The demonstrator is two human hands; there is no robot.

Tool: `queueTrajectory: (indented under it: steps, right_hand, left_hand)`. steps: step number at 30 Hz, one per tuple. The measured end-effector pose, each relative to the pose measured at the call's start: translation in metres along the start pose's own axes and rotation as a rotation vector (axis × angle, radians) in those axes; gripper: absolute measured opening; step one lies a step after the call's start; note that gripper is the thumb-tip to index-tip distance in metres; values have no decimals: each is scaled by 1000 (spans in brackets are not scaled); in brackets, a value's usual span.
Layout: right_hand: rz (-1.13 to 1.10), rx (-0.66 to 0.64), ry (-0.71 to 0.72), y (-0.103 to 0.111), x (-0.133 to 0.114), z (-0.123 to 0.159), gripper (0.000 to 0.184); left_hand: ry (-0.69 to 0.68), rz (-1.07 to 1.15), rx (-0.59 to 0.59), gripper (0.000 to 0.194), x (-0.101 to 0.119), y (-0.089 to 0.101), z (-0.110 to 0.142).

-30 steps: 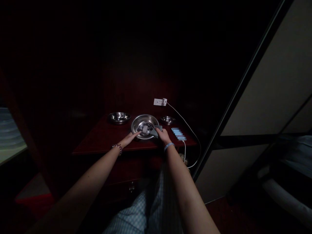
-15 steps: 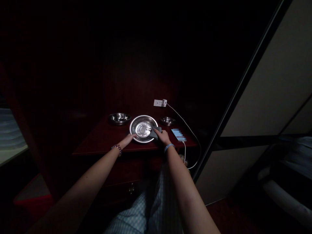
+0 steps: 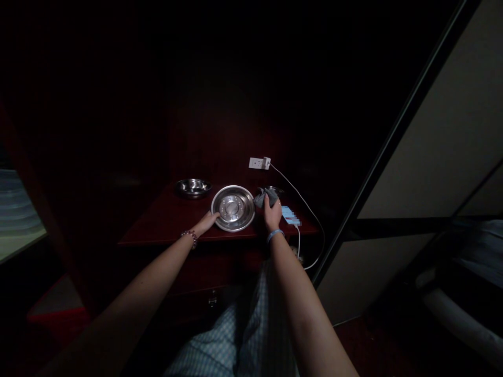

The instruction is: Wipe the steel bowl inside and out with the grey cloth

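Observation:
A large steel bowl [image 3: 233, 208] sits near the front of a dark red wooden table [image 3: 165, 222]. My left hand [image 3: 207, 222] rests against the bowl's left rim, fingers laid flat on it. My right hand [image 3: 272, 212] is closed around a crumpled grey cloth [image 3: 261, 197], held just right of the big bowl and over a small steel bowl [image 3: 273, 189] that it mostly hides.
A medium steel bowl [image 3: 192, 187] stands at the back left of the table. A phone [image 3: 291, 215] lies at the right edge, its white cable [image 3: 304, 207] running to a wall socket [image 3: 259, 163]. A pale panel with a dark frame [image 3: 393, 141] stands on the right.
My right hand has lifted the cloth out of the large bowl and moved it right, over the small bowl. My left hand stays at the bowl's left rim.

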State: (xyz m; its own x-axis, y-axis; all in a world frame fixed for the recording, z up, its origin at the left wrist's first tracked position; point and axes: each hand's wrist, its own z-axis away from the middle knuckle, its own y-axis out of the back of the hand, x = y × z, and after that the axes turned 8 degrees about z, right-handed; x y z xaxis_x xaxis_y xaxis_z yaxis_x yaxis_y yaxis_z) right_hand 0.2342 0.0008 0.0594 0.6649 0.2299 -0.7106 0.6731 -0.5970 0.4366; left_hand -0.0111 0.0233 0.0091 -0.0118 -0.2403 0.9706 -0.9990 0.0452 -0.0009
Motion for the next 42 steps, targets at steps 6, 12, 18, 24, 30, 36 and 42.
queueTrajectory:
  steps: [6, 12, 18, 24, 30, 36, 42]
  right_hand:
    - [281, -27, 302, 5, -21, 11, 39]
    - [597, -315, 641, -4, -32, 20, 44]
    - [611, -404, 698, -14, -33, 22, 52]
    - [508, -282, 595, -14, -33, 23, 52]
    - [339, -78, 445, -12, -31, 22, 40]
    - [203, 18, 350, -8, -30, 18, 32]
    - [48, 140, 254, -9, -25, 10, 36]
  left_hand:
    - [-4, -3, -3, 32, 1, -2, -1]
    - [16, 32, -14, 30, -3, 0, -2]
    - [45, 60, 11, 29, -3, -1, -1]
    - [49, 67, -4, 31, -8, -1, -6]
    - [31, 110, -28, 38, -16, 2, -10]
    - [22, 108, -36, 50, -15, 4, -8]
    - [24, 111, -60, 60, -12, 4, -6]
